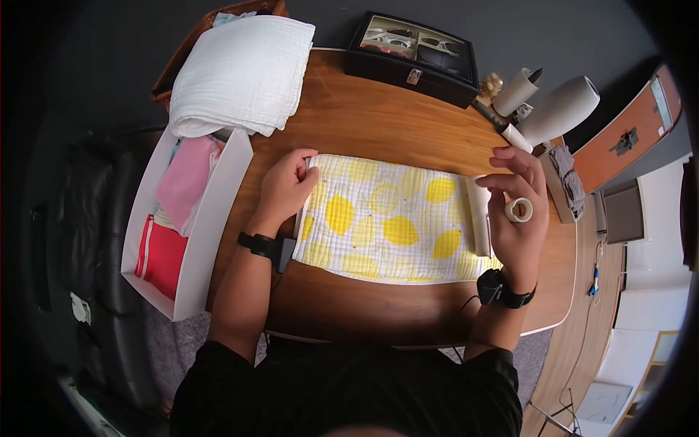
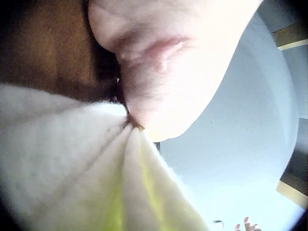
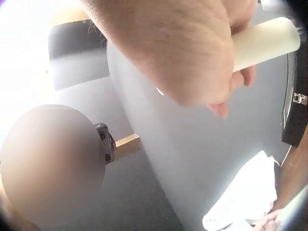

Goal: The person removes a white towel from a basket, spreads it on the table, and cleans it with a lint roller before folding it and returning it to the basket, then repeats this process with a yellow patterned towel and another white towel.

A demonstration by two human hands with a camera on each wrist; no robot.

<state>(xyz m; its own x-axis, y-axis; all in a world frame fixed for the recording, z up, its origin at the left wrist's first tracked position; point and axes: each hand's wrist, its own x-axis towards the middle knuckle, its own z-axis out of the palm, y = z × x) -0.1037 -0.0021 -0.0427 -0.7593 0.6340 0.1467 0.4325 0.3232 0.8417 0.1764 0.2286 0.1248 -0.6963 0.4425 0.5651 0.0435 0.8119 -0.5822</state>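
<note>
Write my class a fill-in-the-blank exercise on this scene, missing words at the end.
The left hand pinches a corner of the cloth, whose printed fruits are coloured ____.
The black case holds several pairs of ____.
In the white box, the fabric nearest the person is ____.
The pale tube is held in the ____ hand.

yellow; glasses; red; right

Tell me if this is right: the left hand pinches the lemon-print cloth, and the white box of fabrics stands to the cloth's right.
The side is wrong: the white box of fabrics stands to the left of the lemon-print cloth, as the head view shows. The left hand does pinch the cloth.
</note>
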